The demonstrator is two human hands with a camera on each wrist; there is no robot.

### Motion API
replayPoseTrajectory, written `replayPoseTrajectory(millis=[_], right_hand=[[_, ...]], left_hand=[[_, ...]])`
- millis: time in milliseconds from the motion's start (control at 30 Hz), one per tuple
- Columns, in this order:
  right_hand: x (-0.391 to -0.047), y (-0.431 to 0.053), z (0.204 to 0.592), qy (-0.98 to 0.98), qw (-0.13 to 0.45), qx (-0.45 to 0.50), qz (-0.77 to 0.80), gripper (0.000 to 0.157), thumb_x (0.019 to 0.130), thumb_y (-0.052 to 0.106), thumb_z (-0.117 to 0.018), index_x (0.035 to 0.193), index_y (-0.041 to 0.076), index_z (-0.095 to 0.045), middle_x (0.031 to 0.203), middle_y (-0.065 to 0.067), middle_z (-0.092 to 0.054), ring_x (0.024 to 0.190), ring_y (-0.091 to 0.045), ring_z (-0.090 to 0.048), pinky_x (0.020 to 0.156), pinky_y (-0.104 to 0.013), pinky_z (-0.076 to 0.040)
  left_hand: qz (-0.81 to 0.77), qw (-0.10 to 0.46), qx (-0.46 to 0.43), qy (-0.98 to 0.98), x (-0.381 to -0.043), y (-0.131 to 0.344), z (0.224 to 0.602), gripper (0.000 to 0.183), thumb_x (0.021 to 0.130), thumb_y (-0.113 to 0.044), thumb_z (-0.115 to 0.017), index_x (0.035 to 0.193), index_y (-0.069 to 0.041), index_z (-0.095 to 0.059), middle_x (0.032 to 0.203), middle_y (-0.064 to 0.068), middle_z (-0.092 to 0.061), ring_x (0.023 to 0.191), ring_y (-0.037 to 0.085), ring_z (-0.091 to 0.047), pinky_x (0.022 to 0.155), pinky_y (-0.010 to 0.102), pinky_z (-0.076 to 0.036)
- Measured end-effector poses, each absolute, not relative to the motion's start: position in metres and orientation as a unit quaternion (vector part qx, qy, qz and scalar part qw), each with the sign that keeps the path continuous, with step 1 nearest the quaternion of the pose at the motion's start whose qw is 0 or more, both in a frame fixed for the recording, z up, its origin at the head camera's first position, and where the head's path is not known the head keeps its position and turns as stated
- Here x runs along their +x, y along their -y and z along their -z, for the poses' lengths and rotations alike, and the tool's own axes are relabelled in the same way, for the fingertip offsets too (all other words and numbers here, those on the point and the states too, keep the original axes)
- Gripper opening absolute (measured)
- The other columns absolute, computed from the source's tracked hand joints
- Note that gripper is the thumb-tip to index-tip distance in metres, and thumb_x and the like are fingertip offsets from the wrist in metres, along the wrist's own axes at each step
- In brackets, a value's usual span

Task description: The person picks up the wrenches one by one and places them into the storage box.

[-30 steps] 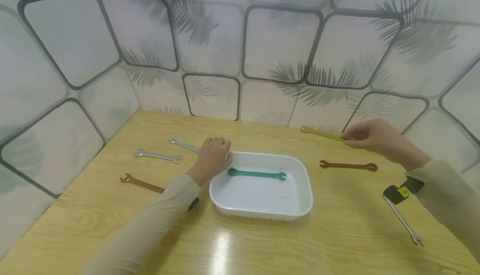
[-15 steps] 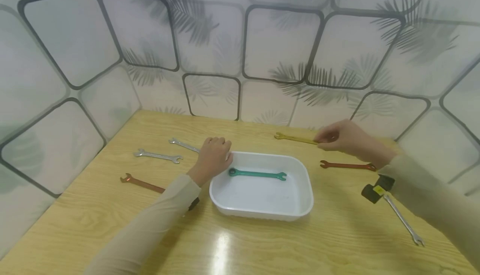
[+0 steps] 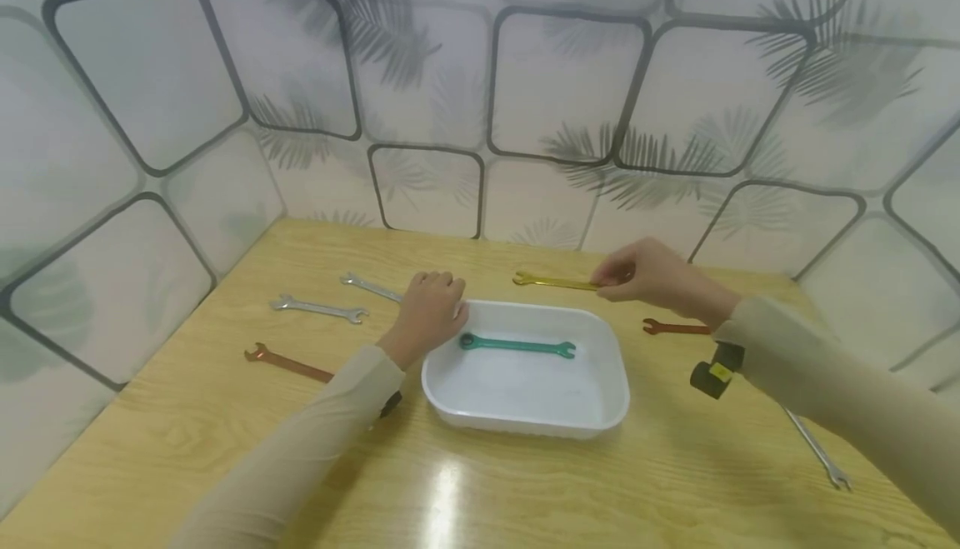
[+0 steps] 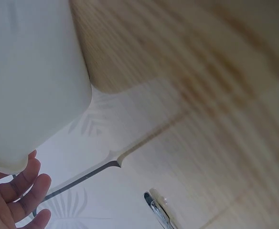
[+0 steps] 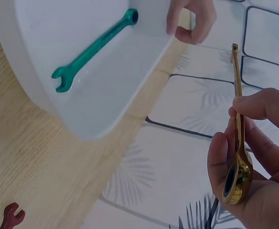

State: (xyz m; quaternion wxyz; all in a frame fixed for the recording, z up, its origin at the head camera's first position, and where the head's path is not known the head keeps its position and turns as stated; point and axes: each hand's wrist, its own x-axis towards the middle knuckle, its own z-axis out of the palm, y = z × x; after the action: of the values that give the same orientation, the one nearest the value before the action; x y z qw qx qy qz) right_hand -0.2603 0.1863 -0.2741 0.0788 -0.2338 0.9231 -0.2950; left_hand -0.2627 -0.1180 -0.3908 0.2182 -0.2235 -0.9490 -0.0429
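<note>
In the head view my left hand (image 3: 427, 317) grips the back left corner of a white plastic tray (image 3: 525, 430), fingers at its rim. A green combination wrench (image 3: 517, 346) lies inside that tray. My right hand (image 3: 643, 276) pinches a gold combination wrench (image 3: 555, 281) beyond the tray's back right corner. The right wrist view shows the thumb and fingers on the gold wrench (image 5: 239, 129), its ring end near the palm and its open end pointing away. Part of the left hand (image 4: 20, 200) shows below the tray's rim in the left wrist view.
Left of the tray lie two silver wrenches (image 3: 318, 308) and a copper-coloured wrench (image 3: 288, 363), partly behind the left sleeve. A red wrench (image 3: 675, 327) and another silver wrench (image 3: 817, 449) lie at right, both partly covered by the right arm. A patterned wall (image 3: 555, 82) stands behind the table.
My right hand has moved left with the gold wrench, from above the red wrench to behind the tray's right part. The left hand and the tray keep their place.
</note>
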Motion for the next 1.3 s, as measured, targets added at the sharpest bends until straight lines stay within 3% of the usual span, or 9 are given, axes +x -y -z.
replayPoseTrajectory(millis=[433, 833, 1300], right_hand=[[-0.260, -0.162, 0.286, -0.919, 0.092, -0.272, 0.270, 0.014, 0.080, 0.010, -0.070, 0.093, 0.003, -0.071, 0.085, -0.007, -0.072, 0.076, -0.011, -0.063, 0.073, -0.031, -0.055], [-0.259, -0.145, 0.312, -0.905, 0.133, -0.271, 0.301, 0.009, 0.077, 0.002, -0.069, 0.085, 0.001, -0.071, 0.078, -0.007, -0.071, 0.069, -0.010, -0.061, 0.066, -0.025, -0.054], [-0.261, -0.127, 0.326, -0.911, 0.161, -0.271, 0.267, 0.010, 0.074, 0.001, -0.071, 0.085, 0.001, -0.071, 0.079, -0.007, -0.071, 0.069, -0.011, -0.060, 0.067, -0.025, -0.053]], left_hand=[[0.044, 0.215, -0.223, 0.950, -0.264, 0.118, 0.391, 0.018, 0.085, -0.023, -0.063, 0.091, -0.006, -0.064, 0.081, 0.007, -0.064, 0.078, 0.023, -0.061, 0.080, 0.039, -0.051], [0.042, 0.224, -0.226, 0.947, -0.262, 0.119, 0.392, 0.017, 0.084, -0.022, -0.063, 0.089, -0.006, -0.064, 0.078, 0.007, -0.063, 0.076, 0.022, -0.061, 0.080, 0.039, -0.051], [0.033, 0.203, -0.220, 0.954, -0.262, 0.118, 0.390, 0.020, 0.085, -0.024, -0.062, 0.093, -0.006, -0.064, 0.083, 0.008, -0.065, 0.081, 0.023, -0.062, 0.084, 0.040, -0.051]])
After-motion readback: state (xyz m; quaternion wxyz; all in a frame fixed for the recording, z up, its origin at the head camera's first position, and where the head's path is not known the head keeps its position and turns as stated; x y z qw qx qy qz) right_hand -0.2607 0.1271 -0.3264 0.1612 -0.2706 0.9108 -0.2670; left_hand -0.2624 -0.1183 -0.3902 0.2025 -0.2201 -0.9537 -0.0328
